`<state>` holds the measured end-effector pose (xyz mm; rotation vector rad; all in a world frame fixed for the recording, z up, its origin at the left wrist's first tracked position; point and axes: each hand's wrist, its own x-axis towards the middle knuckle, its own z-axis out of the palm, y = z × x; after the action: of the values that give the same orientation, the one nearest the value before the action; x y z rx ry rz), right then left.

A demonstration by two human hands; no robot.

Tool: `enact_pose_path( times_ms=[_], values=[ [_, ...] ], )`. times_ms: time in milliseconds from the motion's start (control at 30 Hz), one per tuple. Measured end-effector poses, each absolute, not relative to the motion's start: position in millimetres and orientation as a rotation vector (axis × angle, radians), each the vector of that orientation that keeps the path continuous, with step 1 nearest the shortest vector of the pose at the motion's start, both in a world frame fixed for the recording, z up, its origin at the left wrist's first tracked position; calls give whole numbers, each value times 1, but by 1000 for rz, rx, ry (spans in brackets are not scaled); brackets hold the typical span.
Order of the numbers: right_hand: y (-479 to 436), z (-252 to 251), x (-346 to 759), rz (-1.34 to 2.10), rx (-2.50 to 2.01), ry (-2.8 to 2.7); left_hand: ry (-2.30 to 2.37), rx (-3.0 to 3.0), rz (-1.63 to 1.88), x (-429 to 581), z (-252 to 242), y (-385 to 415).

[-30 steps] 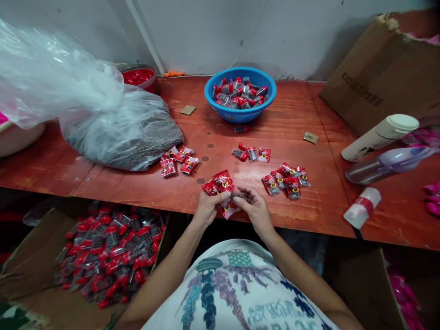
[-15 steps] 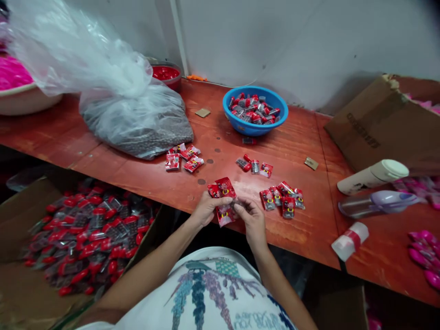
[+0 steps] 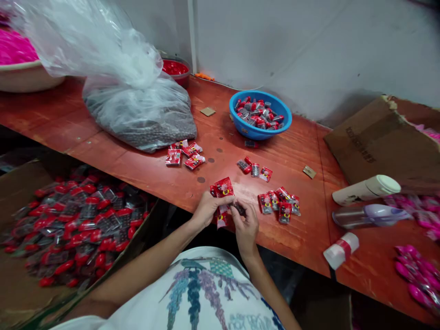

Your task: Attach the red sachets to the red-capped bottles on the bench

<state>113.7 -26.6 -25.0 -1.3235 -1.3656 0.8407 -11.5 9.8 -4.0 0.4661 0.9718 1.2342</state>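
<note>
"Left hand [image 3: 204, 211]: bare, thumb and fingers clamped on red printed packets [image 3: 225, 187], at the front edge of the table [image 3: 147, 172]."

"And the right hand [image 3: 246, 225]?"

"Bare, fingertips pinched on a small dark item [image 3: 239, 209], largely covered, kind unclear. Hands close together; whether they touch, cannot tell."

"Nearest lots on the table?"

"To the right of the hands, one cluster of red-and-clear sachets [image 3: 285, 212], some overlapping. Beyond the hands, a few small red-capped containers [image 3: 255, 170] with one flat red sachet [image 3: 266, 173] just beside. To the left, a pile of folded red sachets [image 3: 173, 157], near a large clear plastic bag [image 3: 137, 110], dark contents, neck gathered."

"Farther back?"

"One blue bowl [image 3: 237, 124], filled with red-capped containers. Two small tan squares, one [image 3: 207, 111] left of the bowl, one [image 3: 309, 172] to the right. Behind the bag, a basin [image 3: 183, 79] of red pieces; at far left, a cream basin [image 3: 29, 80], bright pink contents."

"Right-hand side?"

"White bottle [image 3: 360, 190], lying; purple-topped bottle [image 3: 373, 214], likewise; white roll [image 3: 338, 252], red band; pink items [image 3: 417, 275]; one tilted cardboard box [image 3: 364, 142]."

"Below the table?"

"Lower left, an open carton [image 3: 25, 181] heaped with red-capped containers."
</note>
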Motion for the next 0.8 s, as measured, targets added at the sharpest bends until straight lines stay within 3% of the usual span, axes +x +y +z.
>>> enact_pose_path(
  times_ms=[300, 800],
  values=[
    [-22, -20, 120, 923, -1294, -1523, 925, 219, 1304, -12, 2, 15],
    [-22, -19, 112, 1234, -1176, -1017, 984, 415, 1279, -9, 1, 6]
  ],
)
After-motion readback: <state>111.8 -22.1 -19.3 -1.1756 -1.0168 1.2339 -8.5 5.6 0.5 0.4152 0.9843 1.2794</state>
